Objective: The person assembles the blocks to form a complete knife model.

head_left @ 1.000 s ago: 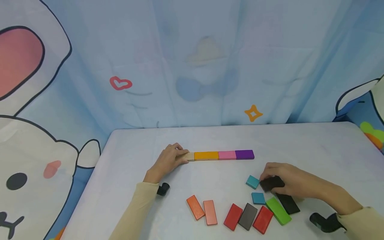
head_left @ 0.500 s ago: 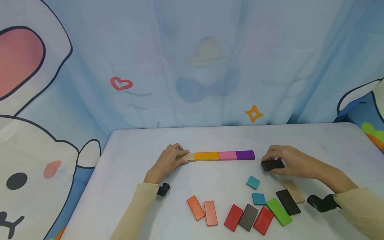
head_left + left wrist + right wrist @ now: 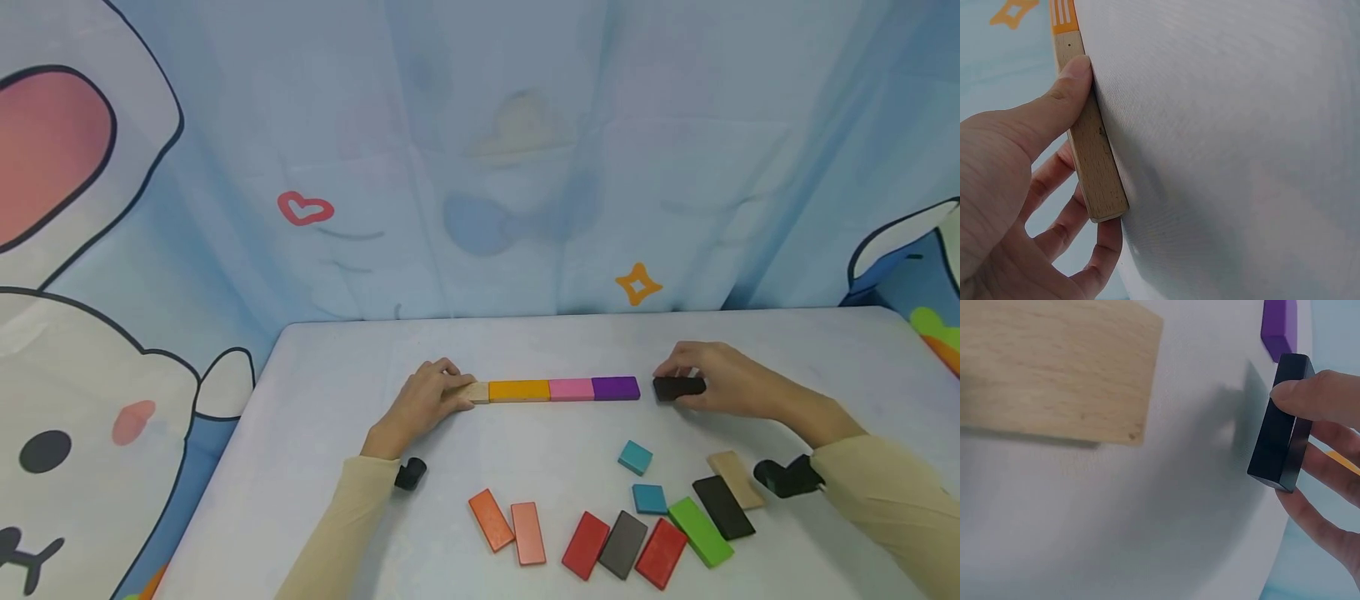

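In the head view a straight row of blocks lies on the table: a natural wood block, an orange-yellow block, a pink block and a purple block. My left hand pinches the wood block at the row's left end; the left wrist view shows thumb and fingers on either side of this wood block. My right hand pinches a black block just right of the purple one, with a gap between them. In the right wrist view the black block casts a shadow on the table.
Nearer me lie two blue blocks, an orange block, a salmon block, two red blocks, a grey block, a green block, another black block and a plain wood block. A curtain hangs behind the table.
My right hand has carried the black block from the loose blocks away from me, up level with the row, uncovering the plain wood block. My left hand stays on the row's end.
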`<action>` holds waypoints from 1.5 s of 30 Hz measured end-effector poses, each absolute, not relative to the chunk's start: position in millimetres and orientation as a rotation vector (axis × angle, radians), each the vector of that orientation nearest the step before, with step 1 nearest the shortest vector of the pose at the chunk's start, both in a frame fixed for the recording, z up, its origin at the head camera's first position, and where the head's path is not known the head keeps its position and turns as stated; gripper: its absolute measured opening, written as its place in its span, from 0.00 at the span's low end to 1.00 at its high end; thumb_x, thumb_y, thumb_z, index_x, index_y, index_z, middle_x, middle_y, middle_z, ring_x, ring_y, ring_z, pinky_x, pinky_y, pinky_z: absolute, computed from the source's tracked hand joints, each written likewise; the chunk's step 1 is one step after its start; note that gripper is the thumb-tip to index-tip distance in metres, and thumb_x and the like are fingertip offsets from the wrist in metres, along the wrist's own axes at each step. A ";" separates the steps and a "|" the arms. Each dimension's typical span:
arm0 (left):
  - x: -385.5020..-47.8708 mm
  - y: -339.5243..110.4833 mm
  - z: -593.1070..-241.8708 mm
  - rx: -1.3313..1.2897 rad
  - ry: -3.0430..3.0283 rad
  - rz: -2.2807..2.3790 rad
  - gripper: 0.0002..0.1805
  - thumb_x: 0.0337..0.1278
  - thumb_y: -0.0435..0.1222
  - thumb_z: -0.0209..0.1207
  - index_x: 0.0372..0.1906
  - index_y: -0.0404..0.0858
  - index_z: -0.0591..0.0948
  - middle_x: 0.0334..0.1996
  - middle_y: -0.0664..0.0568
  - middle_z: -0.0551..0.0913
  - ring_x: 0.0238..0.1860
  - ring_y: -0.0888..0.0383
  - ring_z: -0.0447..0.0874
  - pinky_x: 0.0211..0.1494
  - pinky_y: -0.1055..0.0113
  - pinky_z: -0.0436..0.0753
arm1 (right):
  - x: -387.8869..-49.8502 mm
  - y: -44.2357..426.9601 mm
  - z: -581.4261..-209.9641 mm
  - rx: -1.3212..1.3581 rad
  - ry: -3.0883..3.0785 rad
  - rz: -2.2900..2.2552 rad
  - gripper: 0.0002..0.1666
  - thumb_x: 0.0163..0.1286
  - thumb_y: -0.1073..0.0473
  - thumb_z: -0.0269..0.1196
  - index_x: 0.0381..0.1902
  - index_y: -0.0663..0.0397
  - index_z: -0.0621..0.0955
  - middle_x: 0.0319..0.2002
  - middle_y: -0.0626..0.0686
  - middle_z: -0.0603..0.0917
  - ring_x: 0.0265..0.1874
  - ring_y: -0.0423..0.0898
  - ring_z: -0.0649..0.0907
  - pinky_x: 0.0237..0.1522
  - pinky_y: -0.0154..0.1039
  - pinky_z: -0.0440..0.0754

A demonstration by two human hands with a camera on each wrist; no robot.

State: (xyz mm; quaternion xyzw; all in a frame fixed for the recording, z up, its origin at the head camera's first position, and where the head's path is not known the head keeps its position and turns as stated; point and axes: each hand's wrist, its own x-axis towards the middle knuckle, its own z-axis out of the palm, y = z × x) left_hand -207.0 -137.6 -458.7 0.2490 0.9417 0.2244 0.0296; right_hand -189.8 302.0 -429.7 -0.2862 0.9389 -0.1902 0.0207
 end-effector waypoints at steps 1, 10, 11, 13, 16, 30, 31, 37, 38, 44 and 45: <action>-207.0 -137.9 -458.6 0.766 2.903 0.694 0.23 0.64 0.43 0.71 0.62 0.41 0.86 0.52 0.48 0.82 0.51 0.48 0.77 0.52 0.53 0.77 | -191.1 300.9 -430.8 -0.879 2.909 -0.591 0.24 0.50 0.70 0.81 0.48 0.59 0.89 0.41 0.46 0.85 0.42 0.48 0.85 0.47 0.53 0.86; -205.8 -139.5 -459.0 0.749 2.899 0.692 0.23 0.64 0.42 0.70 0.63 0.41 0.86 0.52 0.48 0.82 0.54 0.46 0.77 0.54 0.51 0.76 | -200.2 287.0 -436.4 -0.860 2.882 -0.582 0.22 0.53 0.71 0.79 0.47 0.61 0.90 0.39 0.45 0.84 0.40 0.47 0.84 0.47 0.53 0.86; -205.6 -139.5 -459.1 0.752 2.900 0.691 0.23 0.64 0.42 0.70 0.62 0.41 0.86 0.52 0.48 0.82 0.54 0.47 0.77 0.54 0.51 0.77 | -200.3 285.8 -436.5 -0.862 2.878 -0.577 0.21 0.53 0.70 0.79 0.47 0.61 0.90 0.38 0.45 0.83 0.40 0.47 0.84 0.46 0.52 0.86; -205.4 -139.5 -459.4 0.758 2.903 0.689 0.23 0.64 0.42 0.71 0.62 0.41 0.87 0.52 0.48 0.82 0.53 0.47 0.77 0.53 0.52 0.77 | -200.2 283.9 -436.8 -0.859 2.872 -0.566 0.21 0.53 0.70 0.79 0.47 0.61 0.90 0.38 0.44 0.83 0.39 0.46 0.83 0.46 0.52 0.86; -205.1 -139.3 -459.5 0.767 2.906 0.688 0.23 0.64 0.42 0.71 0.62 0.41 0.87 0.52 0.48 0.82 0.51 0.48 0.77 0.52 0.53 0.77 | -199.9 282.7 -437.0 -0.849 2.863 -0.547 0.21 0.54 0.70 0.79 0.47 0.61 0.90 0.38 0.44 0.83 0.39 0.45 0.83 0.47 0.52 0.86; -204.7 -138.2 -458.0 0.778 2.904 0.681 0.23 0.65 0.42 0.70 0.62 0.42 0.86 0.53 0.47 0.82 0.52 0.48 0.77 0.52 0.53 0.77 | -199.9 281.5 -438.1 -0.850 2.852 -0.538 0.21 0.55 0.70 0.79 0.48 0.61 0.89 0.39 0.46 0.83 0.41 0.47 0.83 0.48 0.54 0.86; -205.0 -138.1 -458.5 0.780 2.905 0.684 0.23 0.64 0.42 0.70 0.62 0.41 0.86 0.53 0.47 0.82 0.52 0.47 0.77 0.52 0.52 0.77 | -200.1 281.7 -437.8 -0.852 2.850 -0.536 0.21 0.55 0.70 0.79 0.48 0.62 0.89 0.39 0.46 0.83 0.41 0.47 0.83 0.48 0.54 0.86; -206.0 -136.9 -459.5 0.781 2.907 0.681 0.23 0.64 0.42 0.70 0.62 0.41 0.86 0.53 0.48 0.82 0.52 0.48 0.77 0.52 0.53 0.77 | -200.0 281.0 -435.7 -0.841 2.848 -0.519 0.21 0.55 0.69 0.79 0.49 0.63 0.89 0.39 0.46 0.83 0.41 0.48 0.83 0.48 0.54 0.86; -206.1 -136.6 -459.3 0.782 2.906 0.681 0.23 0.64 0.43 0.70 0.62 0.41 0.86 0.53 0.48 0.82 0.52 0.48 0.77 0.52 0.53 0.77 | -199.6 280.6 -435.5 -0.837 2.850 -0.520 0.21 0.55 0.69 0.79 0.49 0.63 0.89 0.39 0.46 0.82 0.41 0.48 0.83 0.48 0.54 0.86; -207.0 -135.1 -457.6 0.791 2.898 0.693 0.23 0.65 0.43 0.70 0.63 0.41 0.86 0.53 0.48 0.82 0.51 0.48 0.77 0.52 0.52 0.77 | -199.1 282.5 -437.1 -0.836 2.854 -0.532 0.22 0.55 0.70 0.79 0.49 0.63 0.89 0.40 0.46 0.83 0.42 0.48 0.83 0.49 0.54 0.86; -207.2 -135.1 -457.6 0.790 2.897 0.691 0.23 0.65 0.43 0.70 0.63 0.41 0.86 0.53 0.48 0.82 0.52 0.48 0.77 0.52 0.52 0.77 | -199.2 282.7 -437.6 -0.838 2.855 -0.533 0.22 0.55 0.70 0.79 0.49 0.63 0.88 0.40 0.46 0.83 0.42 0.48 0.83 0.49 0.54 0.86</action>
